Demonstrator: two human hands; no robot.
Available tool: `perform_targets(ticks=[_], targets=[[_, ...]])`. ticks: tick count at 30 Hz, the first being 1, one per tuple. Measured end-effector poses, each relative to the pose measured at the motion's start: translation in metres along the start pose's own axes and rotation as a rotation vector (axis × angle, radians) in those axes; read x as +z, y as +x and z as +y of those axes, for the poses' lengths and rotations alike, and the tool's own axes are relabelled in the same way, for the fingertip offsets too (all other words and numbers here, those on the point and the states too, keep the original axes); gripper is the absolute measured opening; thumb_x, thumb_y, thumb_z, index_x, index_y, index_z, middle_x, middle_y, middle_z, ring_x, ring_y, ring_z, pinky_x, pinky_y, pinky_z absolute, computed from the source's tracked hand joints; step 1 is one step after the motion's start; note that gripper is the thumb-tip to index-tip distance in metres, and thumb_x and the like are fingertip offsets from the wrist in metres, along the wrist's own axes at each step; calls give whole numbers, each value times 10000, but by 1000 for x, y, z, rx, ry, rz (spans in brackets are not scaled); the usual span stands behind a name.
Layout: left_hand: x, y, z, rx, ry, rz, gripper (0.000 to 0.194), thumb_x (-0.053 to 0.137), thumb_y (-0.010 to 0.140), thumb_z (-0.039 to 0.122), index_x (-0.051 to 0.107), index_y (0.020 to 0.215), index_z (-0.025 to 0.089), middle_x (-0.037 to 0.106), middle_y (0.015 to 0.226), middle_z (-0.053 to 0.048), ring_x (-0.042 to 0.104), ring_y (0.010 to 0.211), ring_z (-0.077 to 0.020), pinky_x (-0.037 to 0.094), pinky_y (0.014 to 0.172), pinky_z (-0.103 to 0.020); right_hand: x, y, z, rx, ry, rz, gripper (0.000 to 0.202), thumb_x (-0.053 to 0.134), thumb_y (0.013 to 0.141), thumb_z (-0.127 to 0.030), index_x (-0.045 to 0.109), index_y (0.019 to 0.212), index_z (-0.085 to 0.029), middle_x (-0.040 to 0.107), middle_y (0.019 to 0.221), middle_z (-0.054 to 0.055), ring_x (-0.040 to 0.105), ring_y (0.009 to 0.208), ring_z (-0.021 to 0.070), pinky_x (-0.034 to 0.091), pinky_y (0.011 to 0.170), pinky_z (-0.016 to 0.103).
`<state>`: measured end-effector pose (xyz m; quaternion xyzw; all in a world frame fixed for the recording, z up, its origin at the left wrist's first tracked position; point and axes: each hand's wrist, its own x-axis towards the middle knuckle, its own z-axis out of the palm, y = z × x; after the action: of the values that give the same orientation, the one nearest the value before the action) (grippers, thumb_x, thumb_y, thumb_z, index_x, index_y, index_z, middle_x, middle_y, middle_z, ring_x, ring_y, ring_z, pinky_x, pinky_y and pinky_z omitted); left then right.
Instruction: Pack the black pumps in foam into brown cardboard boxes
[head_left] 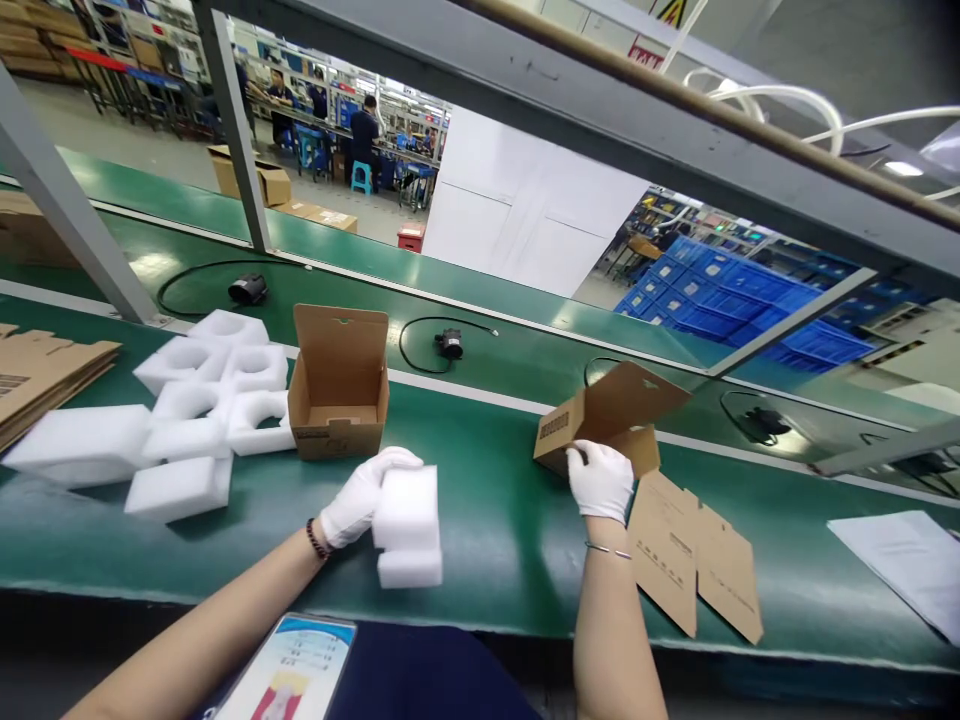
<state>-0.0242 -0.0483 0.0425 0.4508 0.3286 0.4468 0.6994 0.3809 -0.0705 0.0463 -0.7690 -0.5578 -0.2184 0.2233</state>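
White gloves cover both hands. Near the front middle of the green bench, my left hand (pixel 370 498) is closed around the left side of a white foam block (pixel 406 510), which has a notch low down. My right hand (pixel 601 480) pinches the front edge of an open cardboard box (pixel 561 432), whose lid stands raised. Another open box (pixel 339 432), upright with its lid up, stands behind and left of my left hand; its visible interior holds nothing. White foam pieces (pixel 187 440), some with round cutouts, lie left of that box.
Flat cardboard (pixel 664 550) lies right of my right hand, and papers (pixel 900 560) at the far right. More flattened cardboard (pixel 45 375) is stacked at left. Black cabled parts (pixel 450 344) lie behind metal posts (pixel 240 130). Other people sit far back.
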Motion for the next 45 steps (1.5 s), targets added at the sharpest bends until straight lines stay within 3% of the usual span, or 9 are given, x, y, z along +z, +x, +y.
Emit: perform_targets(ticks=[6,11,16,21,29,35,39,42,45], targets=[[4,26,-27,-44,254,-42,591,794,709,455,645,1177,126,671,1242,-143,631,1147,-319,498,1014,-441,-39,-9,60,68,-103,132,281,609,971,-387,637,1140,-165,620,1161,98,601,1034,237,506,923,446],[-10,27,-38,-65,353,4,650,721,764,572,634,1204,101,657,1269,-171,619,1166,-362,493,1007,-470,-48,-15,70,93,-144,82,317,577,997,-399,599,1242,-201,557,1302,105,578,1118,240,509,970,460],[-12,31,-52,77,874,-128,411,584,855,357,687,1193,148,690,1221,-119,643,1111,-327,495,977,-447,17,2,26,52,-121,-46,384,550,993,-392,567,1325,-199,521,1384,125,521,1224,267,443,1047,447],[-12,29,-57,135,1099,-162,467,525,824,248,674,1260,176,663,1282,-98,613,1171,-303,463,1041,-441,102,55,-13,218,-108,-385,415,465,994,-359,570,1344,-161,522,1407,129,484,1275,273,440,1032,367],[-7,29,-65,102,1241,-120,491,563,779,213,687,1253,199,690,1201,-99,633,1097,-300,497,1000,-424,140,154,29,532,-120,-441,529,339,1008,-324,380,1459,-51,486,1363,256,574,1157,320,474,905,412],[-6,34,-69,139,1298,-145,470,568,804,223,671,1260,188,700,1136,-91,642,1037,-279,506,948,-388,122,178,32,416,-52,-587,327,373,1021,-336,627,1168,-193,645,1187,138,644,1053,266,473,869,372],[-3,33,-63,206,1288,-172,306,561,885,383,718,1064,192,708,997,-77,642,921,-255,506,842,-358,79,169,23,283,-91,-560,359,343,1037,-412,623,1167,-228,685,1092,116,663,1012,267,477,865,381],[-2,33,-61,264,1339,-182,383,527,898,494,690,784,167,664,784,-76,606,748,-239,478,718,-348,40,152,17,212,-125,-563,389,362,1030,-456,623,1177,-208,693,1042,128,671,984,266,477,873,375],[-3,32,-59,255,1220,-157,404,503,913,500,698,813,160,690,819,-85,631,776,-242,500,743,-349,10,124,5,149,-131,-586,404,361,1031,-466,606,1221,-207,693,1054,127,668,987,262,474,886,366]])
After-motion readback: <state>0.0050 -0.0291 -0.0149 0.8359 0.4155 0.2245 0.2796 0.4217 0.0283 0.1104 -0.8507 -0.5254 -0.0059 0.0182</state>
